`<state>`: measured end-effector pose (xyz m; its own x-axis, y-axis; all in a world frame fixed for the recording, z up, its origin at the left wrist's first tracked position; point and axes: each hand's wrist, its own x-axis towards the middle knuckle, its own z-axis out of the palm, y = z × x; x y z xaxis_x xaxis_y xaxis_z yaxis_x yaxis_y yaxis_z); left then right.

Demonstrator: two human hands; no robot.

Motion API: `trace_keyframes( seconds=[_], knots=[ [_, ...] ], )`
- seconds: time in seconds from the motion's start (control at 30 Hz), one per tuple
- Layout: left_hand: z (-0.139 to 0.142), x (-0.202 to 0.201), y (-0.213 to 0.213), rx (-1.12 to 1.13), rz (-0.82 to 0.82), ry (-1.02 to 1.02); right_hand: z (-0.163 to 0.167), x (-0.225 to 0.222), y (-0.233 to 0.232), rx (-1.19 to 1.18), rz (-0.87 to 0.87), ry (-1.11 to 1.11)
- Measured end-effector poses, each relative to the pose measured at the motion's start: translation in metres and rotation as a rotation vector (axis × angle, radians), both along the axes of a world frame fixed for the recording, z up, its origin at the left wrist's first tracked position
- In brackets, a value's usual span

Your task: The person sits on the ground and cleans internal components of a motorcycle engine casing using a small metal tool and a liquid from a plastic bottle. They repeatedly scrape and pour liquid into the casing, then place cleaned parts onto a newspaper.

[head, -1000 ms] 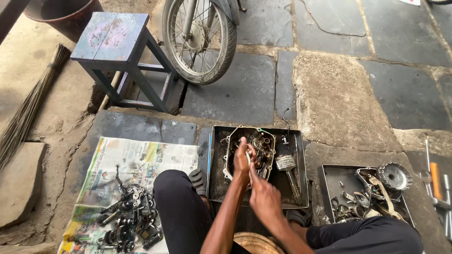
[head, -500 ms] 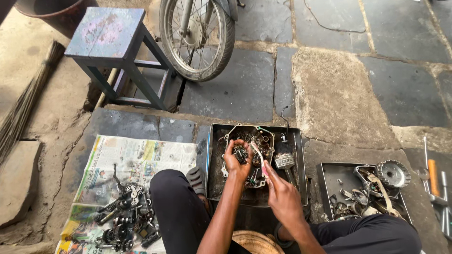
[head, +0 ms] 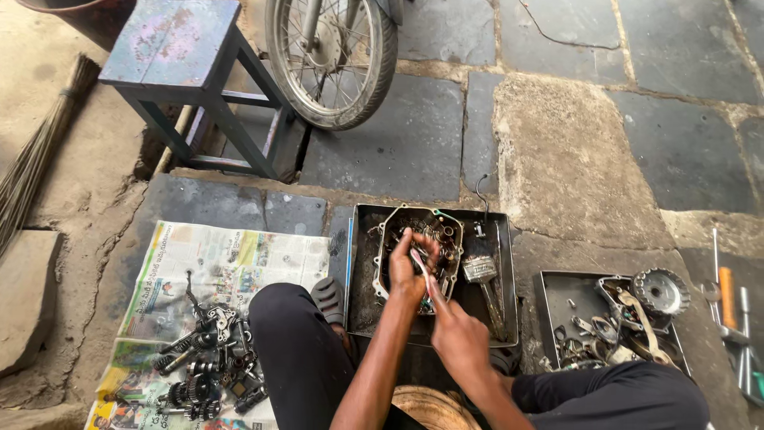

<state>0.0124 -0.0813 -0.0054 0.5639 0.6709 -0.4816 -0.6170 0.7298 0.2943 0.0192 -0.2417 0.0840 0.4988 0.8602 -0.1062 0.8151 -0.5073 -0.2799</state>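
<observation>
My left hand (head: 407, 269) rests on a grey engine case cover (head: 419, 245) that lies in a dark metal tray (head: 364, 296) on the stone floor. It grips the cover's near edge. My right hand (head: 455, 334) is just behind it, closed on a thin light-coloured tool (head: 419, 263) whose tip points into the cover. A paint brush (head: 481, 269) lies in the tray to the right of the cover.
A second tray (head: 563, 296) at right holds gears and small parts. Wrenches and an orange-handled tool (head: 727, 296) lie further right. A newspaper (head: 227, 263) at left carries gear shafts. A blue stool (head: 177, 48), a motorcycle wheel (head: 333, 56) and a broom (head: 32, 167) stand beyond.
Both hands have moved slightly forward and lower over the cover, and the tool tip has swung down into it. The view has tilted a little.
</observation>
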Motion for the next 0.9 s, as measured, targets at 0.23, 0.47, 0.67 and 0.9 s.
trace_keyframes(
  seconds=[0.23,0.47,0.67,0.9],
  knots=[
    [-0.027,-0.002,0.000,-0.061,-0.061,0.152,-0.009,-0.016,-0.003,-0.130,0.007,0.047],
    [-0.014,-0.002,0.003,0.031,-0.089,0.144,-0.001,0.006,-0.010,0.166,0.025,0.104],
    [-0.012,-0.002,-0.006,0.235,-0.198,0.318,0.014,0.023,-0.030,-0.014,-0.064,0.094],
    [-0.014,-0.003,-0.003,0.232,-0.188,0.111,0.012,0.049,-0.039,-0.085,-0.190,0.133]
  ],
)
